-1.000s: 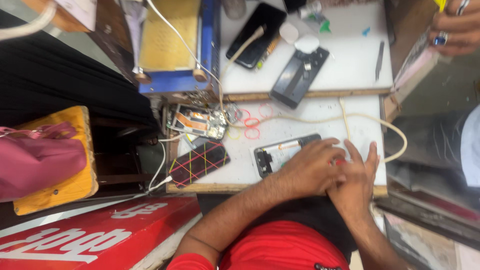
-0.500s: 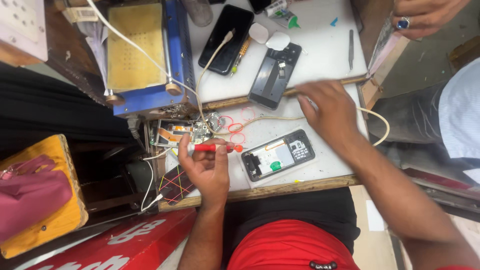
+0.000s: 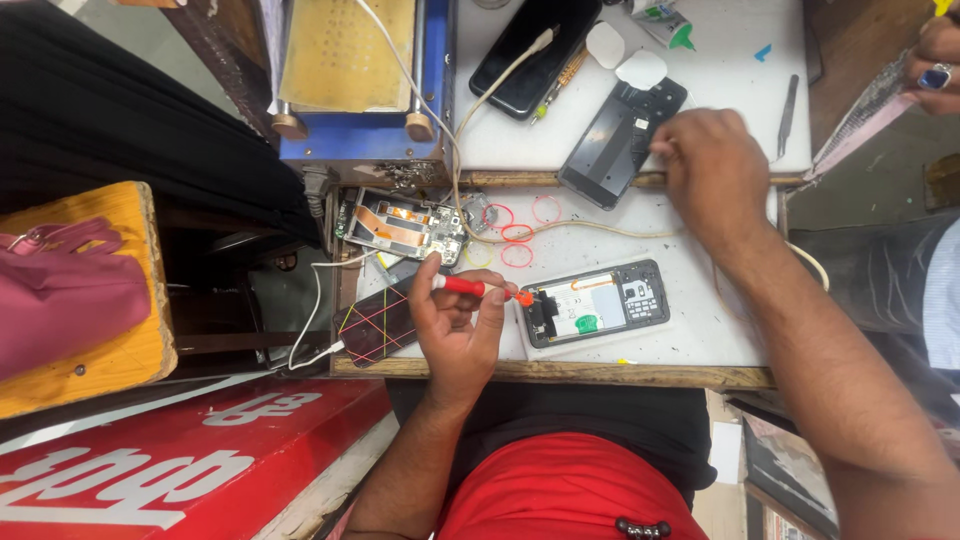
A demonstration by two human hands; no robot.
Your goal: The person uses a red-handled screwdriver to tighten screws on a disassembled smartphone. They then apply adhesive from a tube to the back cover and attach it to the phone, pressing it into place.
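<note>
Head view: left hand (image 3: 455, 330) pinched the red screwdriver (image 3: 480, 290) beside the opened phone (image 3: 597, 303) on the tabletop (image 3: 720, 60). Right hand (image 3: 712, 165) gripped the back cover (image 3: 612, 145); it wanted steady, level handling.

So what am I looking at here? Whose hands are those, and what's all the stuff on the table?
A camera worn on a person's head took this picture, looking down at their own two hands. The left hand holds a red screwdriver. The right hand reaches up to a dark phone back cover. On the white table lies an opened phone with its insides showing, plus red rubber bands, a bare circuit board and a black phone plugged into a cable. The ringed hand at the top right belongs to someone else.
</note>
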